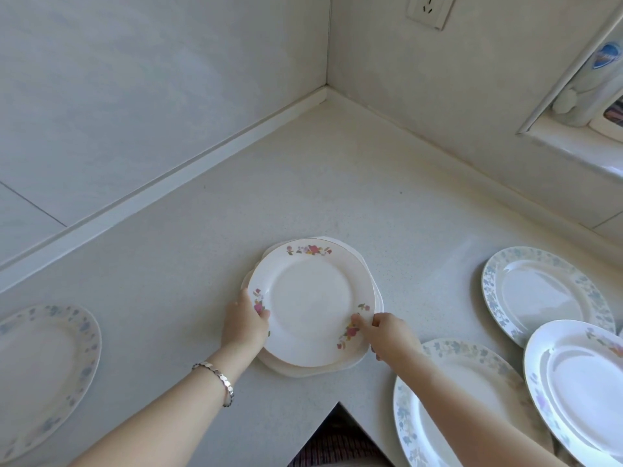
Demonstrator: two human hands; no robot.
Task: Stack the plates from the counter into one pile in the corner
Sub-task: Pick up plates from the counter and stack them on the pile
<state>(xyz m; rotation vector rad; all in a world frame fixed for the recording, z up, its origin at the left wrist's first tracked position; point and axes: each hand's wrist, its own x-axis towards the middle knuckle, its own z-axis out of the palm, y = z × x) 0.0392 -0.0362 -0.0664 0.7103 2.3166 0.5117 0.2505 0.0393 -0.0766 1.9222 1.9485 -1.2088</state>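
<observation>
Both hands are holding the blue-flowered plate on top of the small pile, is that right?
Not quite. In the head view, the plate that the left hand and right hand hold on top of the small pile has pink flowers, not blue.

This is a home kitchen. A pale speckled bench (303, 183) runs into a corner between two walls of large light tiles (135, 79), with a white upstand strip (188, 176) along its back edge. A white wall socket (428, 10) sits above it. A glossy window ledge (573, 146) carries a white bottle (593, 82) with a blue label. Household china lies on the bench: a pink-flowered plate (310, 305) on a small pile, with blue-flowered dinner plates (539, 291) around it.
</observation>
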